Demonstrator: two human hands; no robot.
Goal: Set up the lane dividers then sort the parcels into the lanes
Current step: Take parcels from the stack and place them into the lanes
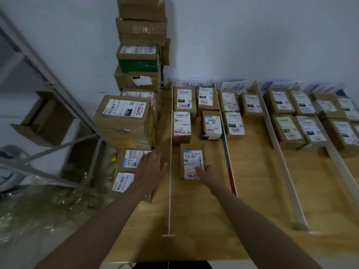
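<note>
A brown parcel [191, 152] with a white label lies in the leftmost lane on the wooden table [252, 191]. My right hand [207, 172] holds its near right corner, thumb on the label. My left hand [150, 168] reaches with straight fingers over a labelled parcel [129, 159] in the pile left of the table. White lane dividers [170, 162] [228, 152] [281, 162] run from the wall toward me. Several parcels [182, 125] fill the far ends of the lanes.
A tall stack of cardboard boxes [141, 55] stands at the wall left of the table. A metal rack [48, 84] with an open box [46, 119] is further left. Handwritten paper signs [235, 87] lean on the wall behind the lanes. Clear plastic wrap [48, 200] covers the floor.
</note>
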